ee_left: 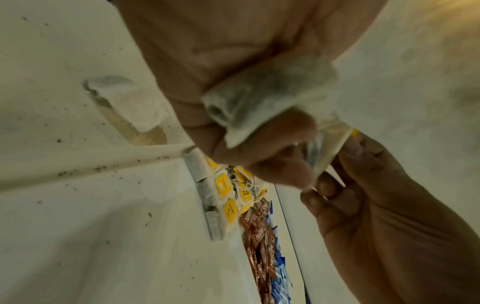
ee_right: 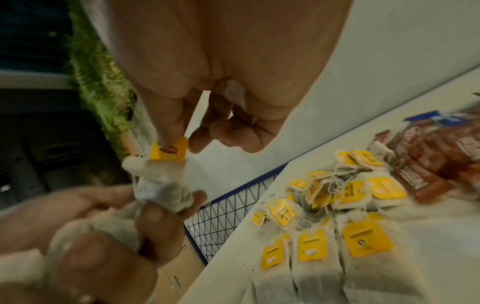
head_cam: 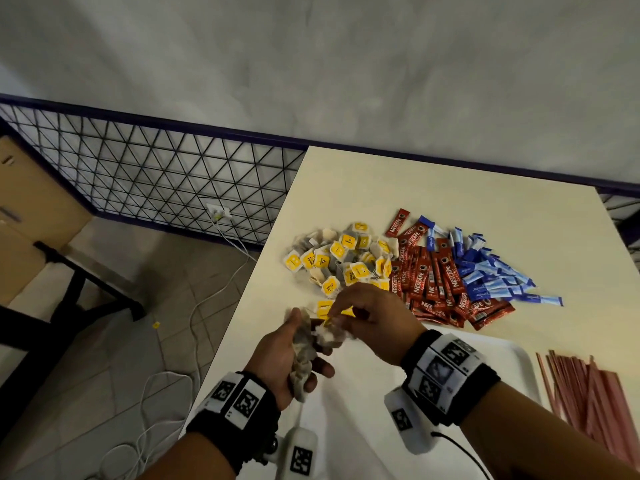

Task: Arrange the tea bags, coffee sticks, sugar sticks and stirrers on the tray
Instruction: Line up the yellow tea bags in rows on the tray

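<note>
On my left wrist I wear a black band carrying white blocks printed with black square codes. My right wrist has the same, lower right of frame, plus a thin black cable.

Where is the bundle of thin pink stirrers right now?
In the head view, the thin pink stirrers lie on the cream table at lower right, beside the white tray.

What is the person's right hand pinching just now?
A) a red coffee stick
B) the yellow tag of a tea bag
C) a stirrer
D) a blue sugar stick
B: the right hand pinches a yellow tag between thumb and finger, atop the tea bags bunched in the left hand.
</note>
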`<state>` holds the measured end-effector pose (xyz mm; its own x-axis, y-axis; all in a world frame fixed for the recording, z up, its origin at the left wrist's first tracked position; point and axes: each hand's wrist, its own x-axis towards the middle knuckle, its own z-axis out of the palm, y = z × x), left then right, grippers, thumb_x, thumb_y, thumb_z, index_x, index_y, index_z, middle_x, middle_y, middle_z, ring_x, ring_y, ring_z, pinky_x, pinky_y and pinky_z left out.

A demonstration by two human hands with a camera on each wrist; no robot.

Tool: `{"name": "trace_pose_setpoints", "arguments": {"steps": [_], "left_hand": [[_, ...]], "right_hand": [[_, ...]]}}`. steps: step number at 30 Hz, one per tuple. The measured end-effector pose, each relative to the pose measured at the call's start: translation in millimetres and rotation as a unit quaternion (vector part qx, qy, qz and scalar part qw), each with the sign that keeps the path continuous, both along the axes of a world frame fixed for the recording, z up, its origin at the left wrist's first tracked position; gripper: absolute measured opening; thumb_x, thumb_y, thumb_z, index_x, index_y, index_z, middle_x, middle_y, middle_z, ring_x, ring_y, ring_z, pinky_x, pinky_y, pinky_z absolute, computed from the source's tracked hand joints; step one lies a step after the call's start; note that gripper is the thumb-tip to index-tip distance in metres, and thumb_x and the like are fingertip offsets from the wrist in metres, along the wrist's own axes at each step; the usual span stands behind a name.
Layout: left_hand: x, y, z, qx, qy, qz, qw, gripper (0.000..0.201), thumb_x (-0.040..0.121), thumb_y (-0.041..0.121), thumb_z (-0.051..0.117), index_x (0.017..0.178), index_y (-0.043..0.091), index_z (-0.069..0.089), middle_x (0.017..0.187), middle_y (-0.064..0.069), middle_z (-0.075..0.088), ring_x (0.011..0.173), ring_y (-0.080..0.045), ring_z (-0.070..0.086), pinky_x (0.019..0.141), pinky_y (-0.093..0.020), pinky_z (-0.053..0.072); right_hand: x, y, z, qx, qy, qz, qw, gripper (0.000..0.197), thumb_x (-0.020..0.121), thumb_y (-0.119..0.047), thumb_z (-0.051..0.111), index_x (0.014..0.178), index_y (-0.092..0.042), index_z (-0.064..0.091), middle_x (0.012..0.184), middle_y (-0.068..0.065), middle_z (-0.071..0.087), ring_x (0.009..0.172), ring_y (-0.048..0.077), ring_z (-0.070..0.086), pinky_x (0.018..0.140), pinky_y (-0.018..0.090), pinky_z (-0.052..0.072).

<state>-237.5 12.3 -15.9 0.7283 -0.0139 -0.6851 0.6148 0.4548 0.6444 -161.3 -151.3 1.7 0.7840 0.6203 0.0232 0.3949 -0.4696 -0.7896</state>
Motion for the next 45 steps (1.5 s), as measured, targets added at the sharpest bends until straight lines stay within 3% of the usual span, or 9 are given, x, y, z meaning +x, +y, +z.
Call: {"name": "trace_pose_setpoints", "arguments": {"steps": [9, 13, 18, 22, 27, 31, 36, 40, 45], "left_hand": [[-7, -1, -2, 0.159, -0.059, 0.014, 0.985, 0.036, 0.1, 0.037, 0.037, 0.093, 0.018, 0.066, 0.072, -0.02, 0.066, 0.042, -0.02, 0.04, 0.045, -0.021, 0.028], [-4, -12, 16, 0.124, -0.13, -0.008, 0.984, 0.036, 0.095, 0.041, 0.043, 0.075, 0.025, 0.068, 0.068, -0.025, 0.063, 0.039, -0.018, 0.037, 0.047, -0.022, 0.028], [-2, -20, 19, 0.086, -0.154, -0.023, 0.984, 0.037, 0.08, 0.048, 0.052, 0.081, 0.016, 0.072, 0.081, -0.034, 0.063, 0.051, -0.029, 0.043, 0.05, -0.025, 0.029], [-5, -20, 15, 0.057, -0.14, -0.003, 0.988, 0.033, 0.085, 0.039, 0.052, 0.085, 0.01, 0.067, 0.071, -0.029, 0.061, 0.034, -0.019, 0.038, 0.047, -0.021, 0.027], [-7, -24, 16, 0.068, -0.158, 0.008, 0.985, 0.03, 0.081, 0.034, 0.06, 0.086, 0.005, 0.064, 0.062, -0.023, 0.062, 0.032, -0.019, 0.038, 0.048, -0.022, 0.028], [-8, -24, 19, 0.075, -0.18, -0.003, 0.981, 0.029, 0.077, 0.04, 0.052, 0.072, 0.018, 0.071, 0.063, -0.024, 0.062, 0.034, -0.021, 0.04, 0.051, -0.026, 0.03], [-8, -23, 22, 0.09, -0.199, -0.036, 0.975, 0.038, 0.077, 0.04, 0.052, 0.085, 0.006, 0.067, 0.065, -0.026, 0.061, 0.035, -0.021, 0.04, 0.048, -0.024, 0.031], [-10, -21, 24, 0.122, -0.212, -0.046, 0.969, 0.035, 0.079, 0.042, 0.048, 0.082, 0.016, 0.071, 0.068, -0.023, 0.064, 0.045, -0.024, 0.042, 0.048, -0.023, 0.031], [-6, -16, 35, 0.2, -0.302, -0.134, 0.922, 0.039, 0.078, 0.035, 0.054, 0.115, 0.027, 0.065, 0.08, -0.007, 0.068, 0.066, -0.02, 0.063, 0.056, -0.028, 0.042]], "right_hand": [[1, -14, 13, 0.012, 0.018, -0.066, 0.998, 0.012, 0.088, -0.021, 0.066, 0.08, -0.027, 0.06, 0.069, -0.025, 0.058, 0.059, 0.002, 0.052, 0.053, 0.011, 0.037], [-2, -15, 17, -0.001, -0.033, -0.063, 0.997, 0.012, 0.087, -0.023, 0.066, 0.08, -0.029, 0.058, 0.077, -0.017, 0.055, 0.063, 0.006, 0.049, 0.056, 0.012, 0.036], [-10, -14, 15, -0.008, -0.108, -0.042, 0.993, 0.006, 0.086, -0.021, 0.066, 0.083, -0.024, 0.062, 0.084, -0.019, 0.05, 0.062, -0.002, 0.045, 0.058, 0.012, 0.033], [-14, -19, 17, -0.003, -0.133, -0.015, 0.991, 0.007, 0.083, -0.021, 0.065, 0.088, -0.023, 0.07, 0.089, -0.018, 0.053, 0.066, -0.009, 0.046, 0.059, 0.005, 0.034], [-16, -25, 18, 0.038, -0.063, -0.032, 0.997, 0.012, 0.083, -0.029, 0.067, 0.091, -0.026, 0.075, 0.095, -0.014, 0.057, 0.078, 0.002, 0.055, 0.064, 0.012, 0.045], [-14, -27, 20, 0.038, 0.059, -0.078, 0.994, 0.025, 0.08, -0.028, 0.074, 0.092, -0.044, 0.059, 0.103, -0.014, 0.056, 0.079, 0.005, 0.057, 0.073, 0.027, 0.052], [-12, -31, 19, 0.053, 0.163, -0.1, 0.98, 0.021, 0.076, -0.032, 0.077, 0.09, -0.026, 0.063, 0.088, 0.009, 0.068, 0.072, 0.025, 0.061, 0.072, 0.042, 0.052], [-8, -39, 25, 0.082, 0.19, -0.104, 0.973, 0.02, 0.074, -0.034, 0.078, 0.079, -0.02, 0.065, 0.071, 0.008, 0.058, 0.066, 0.015, 0.05, 0.066, 0.036, 0.044], [-6, -44, 36, 0.036, 0.169, -0.086, 0.981, 0.014, 0.074, -0.029, 0.078, 0.073, -0.023, 0.066, 0.07, -0.013, 0.058, 0.059, 0.004, 0.047, 0.06, 0.022, 0.042]]}}
